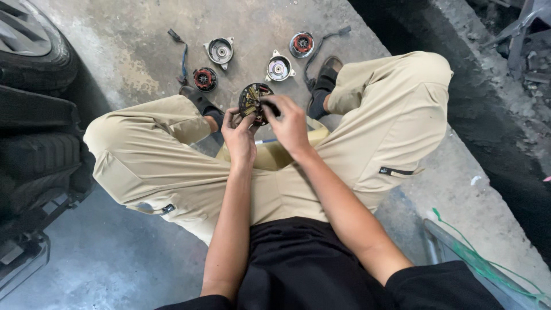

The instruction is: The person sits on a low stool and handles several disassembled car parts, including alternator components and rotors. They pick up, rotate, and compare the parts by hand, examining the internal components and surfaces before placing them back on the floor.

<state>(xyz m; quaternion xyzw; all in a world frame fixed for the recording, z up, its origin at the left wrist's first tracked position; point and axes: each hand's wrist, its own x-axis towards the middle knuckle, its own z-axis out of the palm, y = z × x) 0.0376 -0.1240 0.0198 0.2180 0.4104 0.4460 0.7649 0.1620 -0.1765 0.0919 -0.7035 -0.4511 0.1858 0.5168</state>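
Pinching at the disc's (252, 102) rim, the right hand's (288, 123) fingers work its face while the left hand (239, 139) cradles it between the knees; a slip could drop it on the floor (143, 51) among housings (220, 51) at twelve o'clock.

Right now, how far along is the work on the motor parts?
Done: two metal covers and two copper-wound parts lie apart on the concrete floor. In hand: the left hand holds a round dark disc while the right hand works at its edge. Left: nothing is reassembled; all floor parts remain separate.
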